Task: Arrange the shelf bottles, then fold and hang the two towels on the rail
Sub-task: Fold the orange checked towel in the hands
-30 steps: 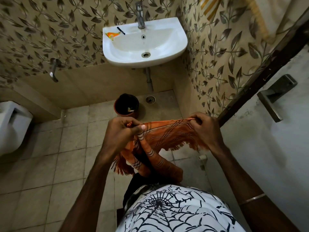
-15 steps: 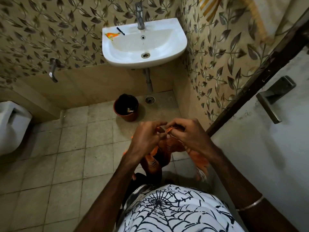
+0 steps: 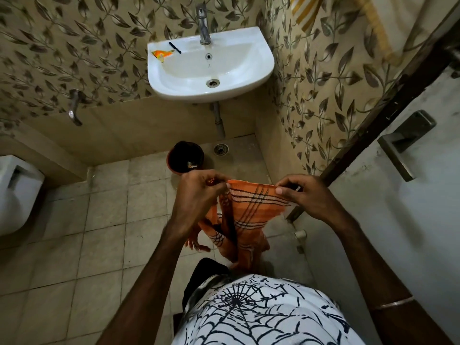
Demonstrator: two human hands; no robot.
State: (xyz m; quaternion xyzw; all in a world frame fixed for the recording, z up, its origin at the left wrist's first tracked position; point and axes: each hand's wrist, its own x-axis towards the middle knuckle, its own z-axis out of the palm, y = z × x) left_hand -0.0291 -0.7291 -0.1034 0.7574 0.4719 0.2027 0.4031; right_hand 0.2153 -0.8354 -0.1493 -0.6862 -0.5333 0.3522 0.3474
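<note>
An orange towel (image 3: 251, 210) with dark check lines and fringed ends hangs in front of me, folded over. My left hand (image 3: 199, 195) pinches its top edge at the left corner. My right hand (image 3: 303, 195) pinches the same edge at the right corner, so the top edge is stretched flat between them. The rest of the cloth droops down toward my waist. A second towel (image 3: 308, 8), pale with yellow stripes, hangs at the top right on the wall. No shelf, bottles or rail show in this view.
A white washbasin (image 3: 263, 68) with a tap (image 3: 204, 26) is on the far wall. Below it stand a dark bin (image 3: 185, 158) and a floor drain (image 3: 221, 148). A white toilet (image 3: 17, 192) is at the left. A door with a handle (image 3: 403, 140) is at my right.
Half a second ago my hands were together with the towel bunched between them. They have now moved apart, spreading the folded top edge flat.
</note>
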